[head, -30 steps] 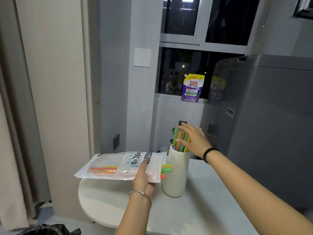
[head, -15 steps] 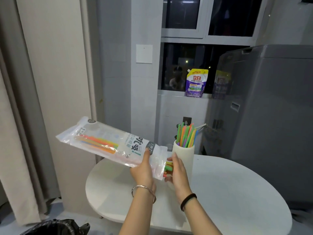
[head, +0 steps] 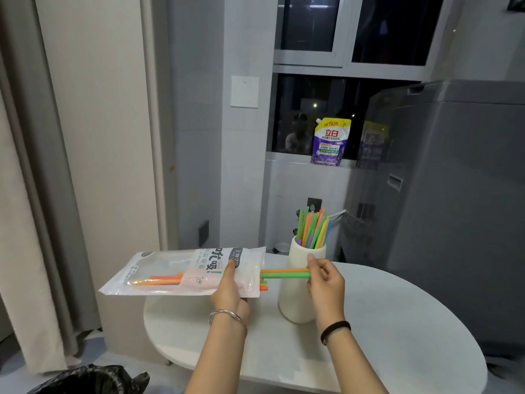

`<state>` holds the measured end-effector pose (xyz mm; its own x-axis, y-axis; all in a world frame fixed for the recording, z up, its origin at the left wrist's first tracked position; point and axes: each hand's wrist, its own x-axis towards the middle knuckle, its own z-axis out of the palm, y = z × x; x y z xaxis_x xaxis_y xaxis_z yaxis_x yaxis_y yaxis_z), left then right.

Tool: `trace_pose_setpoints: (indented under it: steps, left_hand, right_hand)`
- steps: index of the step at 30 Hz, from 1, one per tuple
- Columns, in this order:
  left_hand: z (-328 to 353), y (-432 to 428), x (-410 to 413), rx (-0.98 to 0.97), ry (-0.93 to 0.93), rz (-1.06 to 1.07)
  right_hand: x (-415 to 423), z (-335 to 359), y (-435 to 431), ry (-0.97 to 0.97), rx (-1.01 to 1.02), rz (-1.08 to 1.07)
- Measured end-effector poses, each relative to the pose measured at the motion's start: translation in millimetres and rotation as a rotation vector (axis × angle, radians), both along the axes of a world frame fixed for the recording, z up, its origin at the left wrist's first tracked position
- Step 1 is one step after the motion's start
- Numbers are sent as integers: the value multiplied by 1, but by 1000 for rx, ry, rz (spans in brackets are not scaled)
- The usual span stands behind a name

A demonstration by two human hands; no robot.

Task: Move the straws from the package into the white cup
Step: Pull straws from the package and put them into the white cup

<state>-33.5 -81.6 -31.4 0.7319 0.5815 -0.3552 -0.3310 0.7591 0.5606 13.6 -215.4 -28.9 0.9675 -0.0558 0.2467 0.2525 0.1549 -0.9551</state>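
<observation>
My left hand (head: 230, 291) grips the clear straw package (head: 170, 273) near its open right end and holds it level above the table. Orange and green straws lie inside it, and a few short ends poke out of the mouth. My right hand (head: 325, 282) pinches an orange and a green straw (head: 284, 273), drawn halfway out of the package to the right. Just behind them stands the tall white cup (head: 295, 297), with several coloured straws (head: 312, 228) upright in it.
The cup stands on a rounded white table (head: 383, 336). A grey washing machine (head: 454, 209) rises at the right. A purple detergent pouch (head: 331, 142) sits on the window sill. A black rubbish bag (head: 91, 379) lies on the floor at lower left, a curtain (head: 34, 194) hangs at the left.
My right hand left the cup's top, came to the package mouth and pulled two straws out rightwards. The package tilted up, then came back level.
</observation>
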Motion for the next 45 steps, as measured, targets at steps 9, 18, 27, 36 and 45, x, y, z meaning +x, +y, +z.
trace_pose_setpoints:
  steps: [9, 18, 27, 36, 45]
  left_hand:
    - [-2, -14, 4, -10, -23, -68]
    - [-6, -7, 4, -20, -4, -64]
    - [-1, -24, 5, -57, -60, -90]
    - [1, -13, 2, -103, -98, -54]
    - [3, -20, 6, -149, -109, -66]
  right_hand:
    - [-16, -3, 17, 142, 37, 253]
    - [0, 7, -1, 104, 93, 150]
    - [-7, 12, 9, 47, 64, 100]
    - [43, 75, -44, -165, 2, -119]
    - [67, 130, -53, -344, -300, -193]
